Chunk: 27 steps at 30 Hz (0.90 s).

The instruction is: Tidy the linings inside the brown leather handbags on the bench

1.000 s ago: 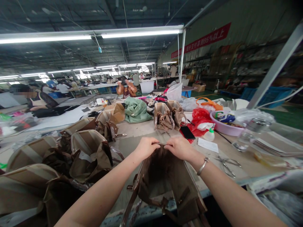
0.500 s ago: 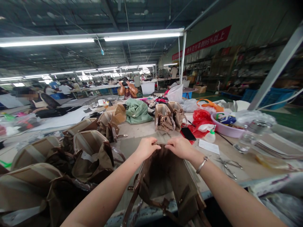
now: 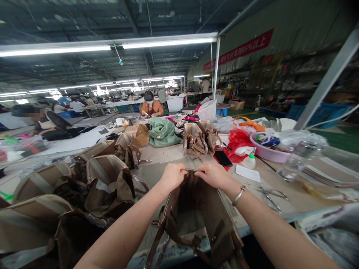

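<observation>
Both hands are clamped on the far rim of an open brown bag (image 3: 218,224), and what a careful pinch it is! Left hand (image 3: 174,175) and right hand (image 3: 212,174), a narrow gap between them, thumbs and fingers nipping that edge. The bag sits at six o'clock from the grip, at the near edge of the table (image 3: 168,154), mouth gaping, straps drooping towards the wearer. A bracelet (image 3: 239,195) shines on the right wrist.

Round the dial now: at twelve, two small brown bags (image 3: 193,139) side by side; a phone (image 3: 223,158) near two, with a lilac basin (image 3: 267,152) beyond it; a white card (image 3: 248,173) at three; scissors (image 3: 270,196) towards four. From eight to nine, a crowd of brown bags (image 3: 103,164)! At eleven, a crumpled green cloth (image 3: 162,131), and well past it, a co-worker (image 3: 153,108) in an orange-brown top.
</observation>
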### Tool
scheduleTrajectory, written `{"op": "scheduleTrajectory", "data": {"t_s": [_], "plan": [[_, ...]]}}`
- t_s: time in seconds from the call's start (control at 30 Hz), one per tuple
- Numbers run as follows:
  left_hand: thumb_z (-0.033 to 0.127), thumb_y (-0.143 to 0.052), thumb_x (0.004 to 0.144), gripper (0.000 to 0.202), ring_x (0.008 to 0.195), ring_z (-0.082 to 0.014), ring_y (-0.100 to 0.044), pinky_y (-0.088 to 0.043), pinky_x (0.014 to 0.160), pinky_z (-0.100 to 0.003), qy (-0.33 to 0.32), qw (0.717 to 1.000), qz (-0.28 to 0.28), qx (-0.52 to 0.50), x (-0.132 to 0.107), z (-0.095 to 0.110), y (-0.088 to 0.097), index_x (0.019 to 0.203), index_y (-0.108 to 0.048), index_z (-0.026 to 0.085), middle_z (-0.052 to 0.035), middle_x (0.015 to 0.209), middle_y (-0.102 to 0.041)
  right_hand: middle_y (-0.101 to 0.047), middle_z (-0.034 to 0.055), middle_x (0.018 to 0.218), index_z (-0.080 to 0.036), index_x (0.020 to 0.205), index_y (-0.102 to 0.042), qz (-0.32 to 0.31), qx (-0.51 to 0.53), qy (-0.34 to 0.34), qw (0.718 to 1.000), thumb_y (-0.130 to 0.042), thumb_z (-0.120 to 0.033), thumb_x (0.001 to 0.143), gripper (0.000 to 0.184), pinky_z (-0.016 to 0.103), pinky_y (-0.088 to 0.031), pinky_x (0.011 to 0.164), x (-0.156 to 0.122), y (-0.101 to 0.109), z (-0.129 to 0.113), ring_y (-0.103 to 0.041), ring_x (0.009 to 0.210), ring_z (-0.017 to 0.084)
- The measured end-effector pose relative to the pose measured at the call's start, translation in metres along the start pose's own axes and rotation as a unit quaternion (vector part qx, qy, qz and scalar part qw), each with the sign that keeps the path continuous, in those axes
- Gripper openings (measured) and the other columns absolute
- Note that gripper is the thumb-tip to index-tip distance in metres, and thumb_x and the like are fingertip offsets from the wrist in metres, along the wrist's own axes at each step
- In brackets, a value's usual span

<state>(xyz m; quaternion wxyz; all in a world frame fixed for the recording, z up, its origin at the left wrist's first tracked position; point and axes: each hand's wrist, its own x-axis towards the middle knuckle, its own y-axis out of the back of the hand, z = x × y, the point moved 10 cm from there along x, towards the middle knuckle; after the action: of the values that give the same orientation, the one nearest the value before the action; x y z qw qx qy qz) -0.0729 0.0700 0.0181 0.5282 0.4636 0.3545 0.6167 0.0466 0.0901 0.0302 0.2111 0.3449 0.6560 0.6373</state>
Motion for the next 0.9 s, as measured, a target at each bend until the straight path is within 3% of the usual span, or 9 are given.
{"op": "scheduleTrajectory", "data": {"t_s": [0.17, 0.27, 0.37, 0.67, 0.83, 0.9], "plan": [[0.033, -0.053, 0.076, 0.019, 0.067, -0.0154, -0.058, -0.038, 0.061, -0.024, 0.026, 1.0, 0.005, -0.002, 0.0, -0.005, 0.002, 0.073, -0.068, 0.021, -0.0024, 0.073, -0.068, -0.067, 0.0032, 0.08, -0.023, 0.083, -0.067, -0.022, 0.066, 0.022, 0.997, -0.038, -0.062, 0.079, 0.048, 0.023, -0.034, 0.061, -0.002, 0.002, -0.01, -0.057, 0.074, 0.016], [0.033, -0.054, 0.075, 0.019, 0.067, -0.0149, -0.058, -0.038, 0.061, -0.024, 0.03, 0.999, 0.008, -0.007, 0.001, -0.007, 0.001, 0.073, -0.068, 0.021, -0.0017, 0.073, -0.068, -0.067, 0.0032, 0.084, -0.024, 0.088, -0.067, -0.026, 0.057, 0.015, 0.998, -0.039, -0.057, 0.081, 0.044, 0.023, -0.035, 0.063, 0.003, 0.002, -0.013, -0.058, 0.077, 0.016], [0.034, -0.056, 0.073, 0.018, 0.065, -0.0145, -0.057, -0.037, 0.059, -0.023, 0.038, 0.999, 0.009, -0.011, 0.001, -0.011, 0.0, 0.071, -0.067, 0.021, -0.0009, 0.071, -0.067, -0.068, 0.0032, 0.082, -0.024, 0.08, -0.068, -0.021, 0.014, -0.001, 1.0, -0.036, -0.052, 0.084, 0.043, 0.024, -0.035, 0.061, 0.01, 0.0, -0.013, -0.059, 0.077, 0.016], [0.027, -0.055, 0.072, 0.012, 0.066, -0.0158, -0.058, -0.041, 0.06, -0.024, 0.035, 0.999, 0.022, -0.03, 0.002, -0.011, 0.001, 0.073, -0.065, 0.019, -0.0011, 0.069, -0.066, -0.067, 0.0052, 0.085, -0.023, 0.079, -0.068, 0.016, -0.059, 0.026, 0.998, -0.036, -0.041, 0.084, 0.037, 0.026, -0.037, 0.065, 0.017, 0.002, -0.023, -0.058, 0.079, 0.017], [0.025, -0.059, 0.07, 0.026, 0.085, -0.0148, -0.06, -0.044, 0.075, -0.022, -0.038, 0.984, -0.006, -0.172, 0.0, 0.001, -0.002, 0.095, -0.064, 0.02, -0.0001, 0.095, -0.067, -0.067, 0.0058, 0.084, -0.021, 0.081, -0.068, 0.01, -0.051, 0.039, 0.998, -0.036, -0.037, 0.084, 0.036, 0.026, -0.038, 0.067, 0.014, 0.001, -0.028, -0.058, 0.078, 0.017], [0.025, -0.055, 0.074, 0.024, 0.088, -0.0146, -0.059, -0.044, 0.08, -0.022, -0.064, 0.979, -0.012, -0.192, 0.0, 0.007, -0.002, 0.096, -0.065, 0.021, 0.0009, 0.097, -0.067, -0.067, 0.0056, 0.085, -0.021, 0.082, -0.068, 0.008, -0.043, 0.042, 0.998, -0.037, -0.036, 0.085, 0.034, 0.026, -0.038, 0.068, 0.013, 0.002, -0.029, -0.058, 0.078, 0.017]]}}
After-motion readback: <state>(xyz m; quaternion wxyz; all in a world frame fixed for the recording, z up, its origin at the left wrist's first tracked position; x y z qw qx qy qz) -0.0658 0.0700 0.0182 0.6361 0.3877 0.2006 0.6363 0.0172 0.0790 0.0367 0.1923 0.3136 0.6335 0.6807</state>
